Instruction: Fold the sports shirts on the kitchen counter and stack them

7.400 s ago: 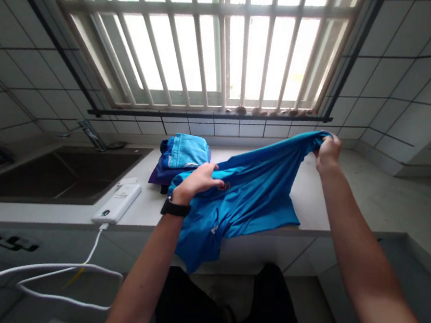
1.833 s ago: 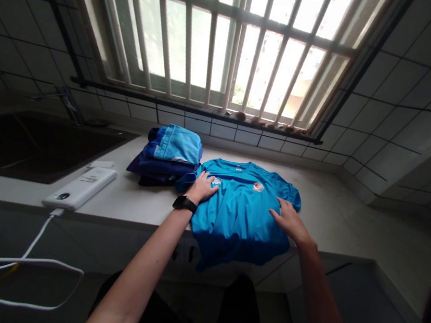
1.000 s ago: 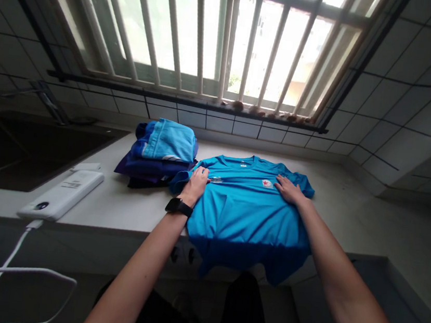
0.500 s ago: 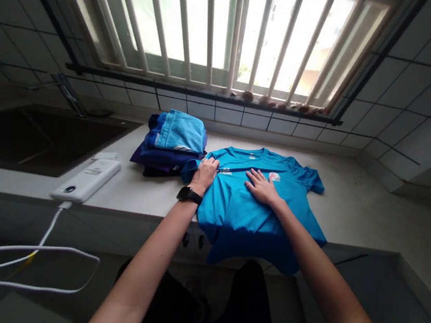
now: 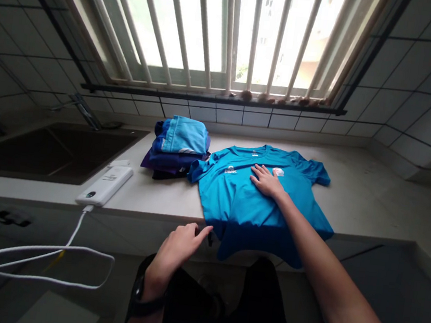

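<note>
A blue T-shirt [image 5: 235, 195] lies spread face up on the counter, its collar toward the window and its lower part hanging over the front edge. My right hand [image 5: 267, 181] rests flat on its chest, fingers spread, beside a round badge that it partly covers. My left hand [image 5: 177, 248], with a black watch on the wrist, is in the air in front of the counter edge, near the shirt's lower left side. Its thumb stands apart from the bent fingers and nothing shows in it. Left of the shirt sits a stack of folded clothes [image 5: 180, 146], light blue on top.
A dark sink [image 5: 63, 153] with a tap [image 5: 86, 111] is set into the white counter [image 5: 371, 201] at the left. A white power bank [image 5: 106, 186] lies near the front edge, its white cable [image 5: 77, 228] hanging down. A barred window [image 5: 230, 37] is behind.
The shirt, earlier stretched up by my right hand, is now laid out. My left hand has left its sleeve area and dropped below the counter edge. My right hand has moved inward onto the chest.
</note>
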`<state>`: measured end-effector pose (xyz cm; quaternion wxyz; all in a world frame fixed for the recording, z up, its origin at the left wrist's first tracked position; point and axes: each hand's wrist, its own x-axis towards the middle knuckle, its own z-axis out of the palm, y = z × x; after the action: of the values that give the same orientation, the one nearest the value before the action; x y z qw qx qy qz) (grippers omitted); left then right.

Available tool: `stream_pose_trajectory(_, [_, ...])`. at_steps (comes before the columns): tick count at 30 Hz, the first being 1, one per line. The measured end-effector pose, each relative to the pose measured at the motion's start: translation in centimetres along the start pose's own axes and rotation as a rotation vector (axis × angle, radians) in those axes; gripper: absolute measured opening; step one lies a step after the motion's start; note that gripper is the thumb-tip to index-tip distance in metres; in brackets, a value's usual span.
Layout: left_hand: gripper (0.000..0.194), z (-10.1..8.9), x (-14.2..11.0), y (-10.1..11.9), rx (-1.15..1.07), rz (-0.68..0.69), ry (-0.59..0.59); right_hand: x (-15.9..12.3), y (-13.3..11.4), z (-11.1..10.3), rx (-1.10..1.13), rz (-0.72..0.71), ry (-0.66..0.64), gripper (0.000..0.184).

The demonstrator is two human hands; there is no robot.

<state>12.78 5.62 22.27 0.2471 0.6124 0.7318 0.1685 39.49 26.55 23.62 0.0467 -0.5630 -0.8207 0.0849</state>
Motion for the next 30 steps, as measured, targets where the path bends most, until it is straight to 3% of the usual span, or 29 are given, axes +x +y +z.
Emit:
stream_pose_trajectory(3, [0.046,2.5,-0.2,0.2,-0.140,-0.003,0.027,-0.1,0.0,0.0,0.004,0.000,0.008,0.062])
stream_pose_trajectory(6, [0.043,3.1,0.4,0.7,-0.298,0.092,0.115,-0.1,0.0,0.0,-0.004,0.002,0.005,0.061])
stream_pose_trajectory(11, [0.040,0.5,0.4,-1.8,-0.435,0.008,0.587,-0.1,-0.1,-0.3,0.003,0.005,-0.018,0.061])
stream_pose_trajectory(13, [0.041,-0.4,0.1,-2.6,-0.385,-0.024,0.697,0.0,-0.2,-0.4,0.010,0.016,-0.024,0.061])
stream_pose_trajectory(17, [0.035,-1.4,0.5,-2.2,-0.209,0.009,0.691,0.0,-0.2,-0.3,0.022,0.013,-0.007,0.061])
stream_pose_trajectory(21, [0.017,-2.6,4.0,-0.3,-0.132,0.049,0.632,0.0,-0.1,0.1,0.037,0.005,0.019,0.060])
stream_pose_trajectory(26, [0.042,-4.7,9.9,1.8,0.039,0.053,0.648,0.1,0.1,0.4,0.047,0.007,0.047,0.058])
stream_pose_trajectory(30, [0.005,-6.5,12.6,1.8,0.108,0.085,0.622,0.1,0.1,0.4,0.054,0.004,0.052,0.057])
